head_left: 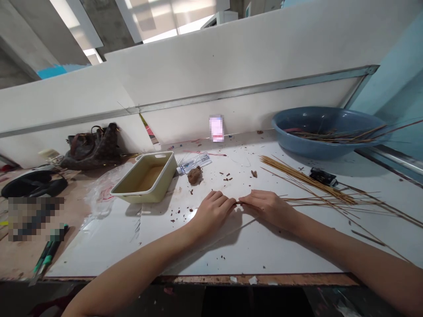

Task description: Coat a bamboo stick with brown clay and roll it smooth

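the left hand [213, 211] and right hand [268, 209] pinch a thin cane strand [237, 203] fingertip to fingertip above the white tabletop [264, 251] (it looks brittle); bending too hard could snap it or snag the cane pile [307, 180] at right.

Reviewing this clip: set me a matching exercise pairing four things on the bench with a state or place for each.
Things:
1. Blue basin
2. Cream tray
3. Brown lump
4. Patterned handbag

States:
A. Stained brown inside
B. Left of the tray
C. Holding long thin sticks
D. Crumbs scattered nearby

Pairs: 1-C, 2-A, 3-D, 4-B
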`<state>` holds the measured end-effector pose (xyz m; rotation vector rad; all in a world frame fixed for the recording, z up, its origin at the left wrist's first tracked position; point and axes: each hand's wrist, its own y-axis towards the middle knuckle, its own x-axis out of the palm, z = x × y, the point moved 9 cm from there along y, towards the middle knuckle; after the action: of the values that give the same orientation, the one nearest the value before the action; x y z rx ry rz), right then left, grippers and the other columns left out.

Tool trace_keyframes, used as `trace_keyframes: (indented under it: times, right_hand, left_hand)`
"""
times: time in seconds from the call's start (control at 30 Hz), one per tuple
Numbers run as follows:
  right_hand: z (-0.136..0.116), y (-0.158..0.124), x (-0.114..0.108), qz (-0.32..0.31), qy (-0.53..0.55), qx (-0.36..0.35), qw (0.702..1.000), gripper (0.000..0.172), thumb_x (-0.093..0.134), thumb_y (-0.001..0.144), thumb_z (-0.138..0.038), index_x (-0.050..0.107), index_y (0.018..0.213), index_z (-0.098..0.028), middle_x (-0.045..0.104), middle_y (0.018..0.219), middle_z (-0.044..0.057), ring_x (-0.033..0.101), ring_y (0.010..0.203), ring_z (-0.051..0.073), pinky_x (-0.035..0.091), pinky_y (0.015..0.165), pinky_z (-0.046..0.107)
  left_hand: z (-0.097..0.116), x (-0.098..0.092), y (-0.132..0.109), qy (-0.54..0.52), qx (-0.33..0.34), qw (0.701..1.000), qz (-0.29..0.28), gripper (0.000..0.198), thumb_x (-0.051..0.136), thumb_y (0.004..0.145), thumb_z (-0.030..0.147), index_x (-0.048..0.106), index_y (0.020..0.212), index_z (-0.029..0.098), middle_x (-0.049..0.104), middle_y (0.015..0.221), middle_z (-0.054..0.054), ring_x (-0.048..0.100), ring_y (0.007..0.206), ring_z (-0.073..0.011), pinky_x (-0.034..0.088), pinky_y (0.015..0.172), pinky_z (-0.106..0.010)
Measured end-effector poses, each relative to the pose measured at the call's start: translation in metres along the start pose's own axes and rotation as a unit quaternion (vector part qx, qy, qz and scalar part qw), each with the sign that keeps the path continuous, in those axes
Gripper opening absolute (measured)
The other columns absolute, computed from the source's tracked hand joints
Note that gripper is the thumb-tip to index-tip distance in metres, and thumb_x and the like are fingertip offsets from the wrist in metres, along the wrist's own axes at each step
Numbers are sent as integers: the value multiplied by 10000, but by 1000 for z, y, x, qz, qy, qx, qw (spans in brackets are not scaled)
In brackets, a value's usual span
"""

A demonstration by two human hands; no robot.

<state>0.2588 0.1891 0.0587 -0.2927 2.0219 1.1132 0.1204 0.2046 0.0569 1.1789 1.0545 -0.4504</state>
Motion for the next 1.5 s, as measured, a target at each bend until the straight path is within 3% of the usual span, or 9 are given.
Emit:
trace_keyframes:
  times: [0.23,0.53,0.73,1.07,1.27,1.5]
  right_hand:
    - [-1,1,5,-8,-34,-23,999,318,597,1101,-309,649,1360,-131,784,1022,129,726,873,258,603,761,409]
    - [1,0,8,-28,10,10,999,187,559,1114,-264,693,1209,-175,766,946,89,711,818,226,594,735,373]
    - [0,2,7,-18,0,-5,1000,290,566,1112,-317,634,1360,-182,782,1100,130,746,950,262,629,818,414]
    - [-6,-1,9,-35,1,-10,999,231,507,1127,-240,667,1284,-185,765,989,95,707,869,235,598,784,393]
    - [0,3,6,-34,-5,-8,999,224,546,1118,-263,676,1272,-165,761,960,96,720,840,229,600,730,361]
    - [-6,1,7,-18,2,-13,1000,290,580,1105,-276,645,1372,-182,780,1080,120,734,942,256,630,832,420]
  left_hand:
    - [4,-3,2,10,11,1000,-8,151,545,1095,207,686,1129,161,728,887,-68,627,824,-228,525,788,-400]
    - [3,-2,3,13,1,1000,-8,190,524,1098,194,669,1216,162,750,933,-78,649,854,-237,546,794,-418]
    - [5,-3,3,12,2,1000,-5,177,518,1096,197,680,1157,160,729,895,-75,648,824,-236,539,764,-402]
    - [7,-4,6,-14,-19,1000,-5,204,501,1112,219,688,1042,178,731,871,-58,654,805,-221,537,747,-394]
    - [1,-2,4,-10,-11,1000,-4,188,538,1113,247,697,1139,150,764,916,-77,673,854,-235,557,798,-412]
    - [1,-1,3,1,-12,1000,-13,182,531,1105,225,704,1116,171,736,865,-64,654,816,-229,549,765,-405]
